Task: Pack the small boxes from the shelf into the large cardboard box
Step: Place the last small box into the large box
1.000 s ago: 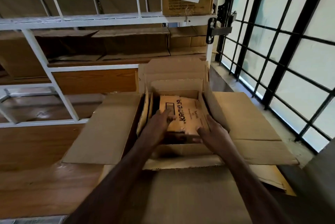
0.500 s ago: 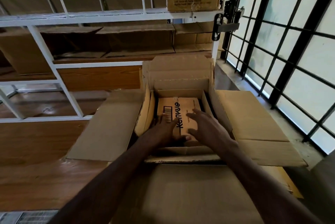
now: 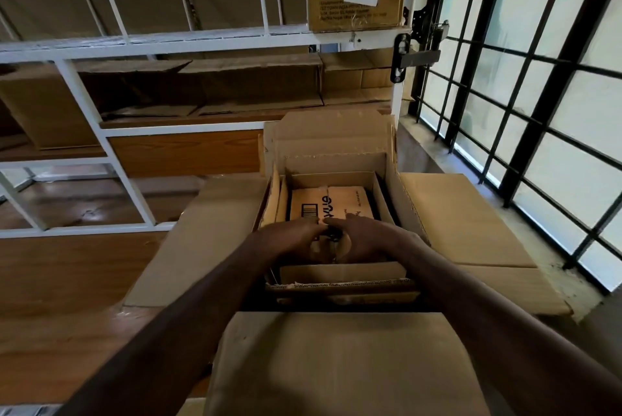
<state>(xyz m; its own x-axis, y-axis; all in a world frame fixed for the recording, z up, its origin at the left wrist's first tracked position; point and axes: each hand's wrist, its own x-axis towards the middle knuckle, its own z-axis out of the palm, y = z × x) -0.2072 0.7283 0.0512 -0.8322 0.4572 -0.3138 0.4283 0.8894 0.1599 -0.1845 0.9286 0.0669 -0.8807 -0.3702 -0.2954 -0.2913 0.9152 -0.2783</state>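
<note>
Hands (image 3: 331,240) now meet (fingertips touching) over small box (image 3: 331,205).

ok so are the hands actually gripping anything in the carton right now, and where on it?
Both the left hand and right hand rest on the near end of the small printed box inside the large cardboard box. Whether they grip or just press cannot be told.

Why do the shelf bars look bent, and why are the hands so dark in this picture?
Head view: the wide-angle lens bows the white shelf frame near the edges. Daylight enters through the barred window on the right, so the left hand and right hand, down inside the large cardboard box, sit in shade. The wood floor shows soft glare, and the printed small box is slightly blurred.
</note>
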